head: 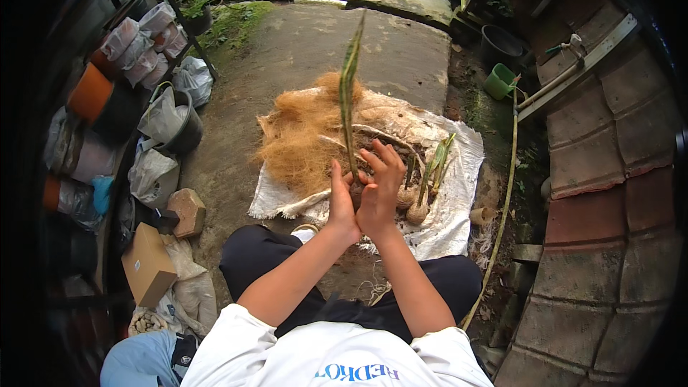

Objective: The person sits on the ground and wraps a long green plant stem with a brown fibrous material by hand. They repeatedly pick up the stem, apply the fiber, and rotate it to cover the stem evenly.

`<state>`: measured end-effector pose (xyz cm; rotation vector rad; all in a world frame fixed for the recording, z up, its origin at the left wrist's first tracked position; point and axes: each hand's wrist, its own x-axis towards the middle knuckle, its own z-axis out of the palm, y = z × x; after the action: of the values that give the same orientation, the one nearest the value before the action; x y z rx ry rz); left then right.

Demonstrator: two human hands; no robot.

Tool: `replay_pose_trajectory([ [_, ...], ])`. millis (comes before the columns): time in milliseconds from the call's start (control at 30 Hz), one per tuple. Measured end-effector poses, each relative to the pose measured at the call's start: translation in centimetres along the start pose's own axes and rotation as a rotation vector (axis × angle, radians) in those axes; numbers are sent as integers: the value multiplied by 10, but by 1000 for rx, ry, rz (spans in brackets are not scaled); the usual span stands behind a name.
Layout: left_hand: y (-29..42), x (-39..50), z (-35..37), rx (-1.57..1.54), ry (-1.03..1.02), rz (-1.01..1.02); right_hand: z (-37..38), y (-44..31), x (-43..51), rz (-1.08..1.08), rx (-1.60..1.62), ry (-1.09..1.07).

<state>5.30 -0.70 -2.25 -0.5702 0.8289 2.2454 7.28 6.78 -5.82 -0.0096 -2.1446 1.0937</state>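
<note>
A tall snake plant leaf with yellowish edges stands upright between my cupped palms. My left hand presses on its base from the left, and my right hand curves around it from the right. Only a bit of the dark root ball at its foot shows; my palms and fingers hide the rest. Just right of my right hand, more snake plants with string-wrapped root balls rest on a white woven sack. Loose brown coconut fibre is heaped on the sack's left side. Dark soil lies behind my hands.
Bagged pots, a black bucket, a brick-like block and a cardboard box line the left. A hose runs along the right beside roof tiles. A green container lies beyond it. Loose string trails between my legs.
</note>
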Motion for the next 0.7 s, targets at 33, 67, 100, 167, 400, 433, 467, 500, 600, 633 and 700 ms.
replay_pose_trajectory([
  [33, 0, 9, -9, 39, -57, 38, 1, -4, 1, -7, 13, 11],
  [67, 0, 15, -18, 79, -114, 75, 1, -7, 1, -14, 26, 22],
  [100, 3, 15, -16, 83, -115, 100, -2, -8, 3, -23, 30, 34],
  [167, 8, 13, -11, 91, -116, 151, -9, -15, 8, -77, -11, 54],
  [400, 32, 17, -13, 54, -109, 307, -42, 20, 2, 242, 7, 189],
  [433, 37, 16, -14, 38, -120, 339, -48, 17, 9, 312, -23, 160],
  [467, 40, 16, -17, 4, -118, 355, -52, 17, 13, 380, -52, 131],
  [500, 42, 14, -18, -6, -128, 355, -54, 24, 12, 386, -88, 88],
  [600, 48, 9, -14, -44, -128, 361, -47, 47, 7, 413, -173, -25],
  [633, 49, 8, -13, -46, -134, 366, -44, 55, 4, 444, -178, -30],
  [700, 52, 6, -14, -50, -140, 374, -37, 70, -3, 510, -185, -46],
])
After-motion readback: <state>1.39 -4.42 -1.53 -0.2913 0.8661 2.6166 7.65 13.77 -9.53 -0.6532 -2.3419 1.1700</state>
